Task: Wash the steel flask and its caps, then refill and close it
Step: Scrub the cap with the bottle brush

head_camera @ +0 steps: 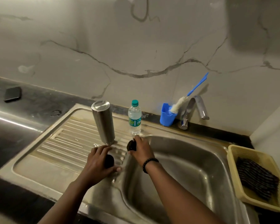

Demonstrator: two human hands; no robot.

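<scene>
The steel flask [103,122] stands upside down on the ribbed draining board [68,143] of the sink [184,159]. No hand is on it. It is just behind the left hand [98,160] and a little to the left of the right hand [140,148].

The left hand is curled over a dark cap [109,161]. The cap peeks out between the fingers and the thumb, low on the draining board near the edge of the basin.

The right hand holds a second dark cap [131,145]. The fingers wrap around it from the right, and the cap pokes out on the left side of the hand. It is at the rim of the basin, just in front of a plastic water bottle [134,118] with a green lid.

A blue cup [166,115] with a bottle brush [184,97] in it sits beside the tap [194,109]. A yellow basket [233,152] with a dark scrubber [257,178] is at the right. A black phone [12,94] lies on the counter far to the left.
</scene>
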